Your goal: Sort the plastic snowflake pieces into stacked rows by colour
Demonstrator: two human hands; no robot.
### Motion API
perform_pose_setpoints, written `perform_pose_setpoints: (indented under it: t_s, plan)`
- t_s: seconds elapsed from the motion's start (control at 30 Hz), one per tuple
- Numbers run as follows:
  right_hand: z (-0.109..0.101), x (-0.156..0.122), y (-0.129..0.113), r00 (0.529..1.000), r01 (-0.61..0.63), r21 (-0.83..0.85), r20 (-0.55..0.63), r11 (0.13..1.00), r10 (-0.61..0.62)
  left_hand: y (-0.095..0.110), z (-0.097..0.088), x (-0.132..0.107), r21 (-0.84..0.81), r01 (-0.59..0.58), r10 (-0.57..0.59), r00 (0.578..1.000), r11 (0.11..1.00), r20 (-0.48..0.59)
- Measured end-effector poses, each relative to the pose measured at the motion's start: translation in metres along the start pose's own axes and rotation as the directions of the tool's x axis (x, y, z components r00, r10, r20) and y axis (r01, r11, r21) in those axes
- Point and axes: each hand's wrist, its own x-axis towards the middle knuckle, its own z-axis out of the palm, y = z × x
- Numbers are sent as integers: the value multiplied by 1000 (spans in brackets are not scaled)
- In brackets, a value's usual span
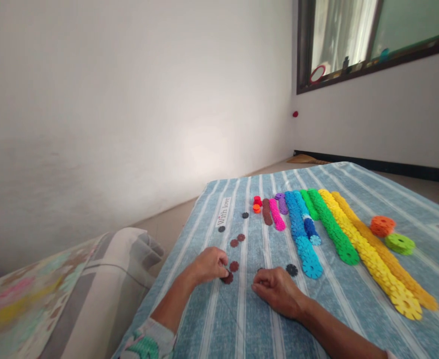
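Note:
My left hand (pixel 209 264) is closed in a pinch, its fingertips at a brown notched plastic disc (pixel 228 279) on the striped cloth. Just above that lies another brown disc (pixel 234 266), and a pair of brown discs (pixel 237 240) sits farther up. My right hand (pixel 279 293) is curled low over the cloth, fingers pressed together; what they hold, if anything, is hidden. Part of a dark disc (pixel 260 269) shows behind its knuckles. To its right lies a black disc (pixel 291 270). Single black discs (pixel 221 229) are scattered farther away.
Overlapping rows of blue (pixel 297 214), green (pixel 335 232) and yellow discs (pixel 368 254) run along the right. Orange (pixel 382 225) and lime stacks (pixel 400 244) stand beyond them. Shorter pink (pixel 277 215) and brown rows (pixel 267 212) lie at the back. A rolled mat (pixel 107 279) is at left.

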Motion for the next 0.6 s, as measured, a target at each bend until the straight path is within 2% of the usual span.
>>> perform_pose_setpoints:
  t_s: [0.2, 0.4, 0.47, 0.6]
  plan:
    - [2, -1, 2, 1000, -10, 3, -6, 1000, 10, 4, 9, -11, 85, -55, 56, 998, 995, -1]
    - [-1, 0, -1, 1000, -14, -12, 0, 1000, 14, 1, 17, -12, 45, -81, 83, 996, 996, -31]
    - [-2, 0, -3, 1000, -14, -24, 0, 1000, 14, -1, 18, -11, 1, -85, 85, 995, 996, -49]
    - [-2, 0, -4, 1000, -12, -39, 4, 999, 12, -5, 18, -2, -197, -89, 75, 994, 976, -74]
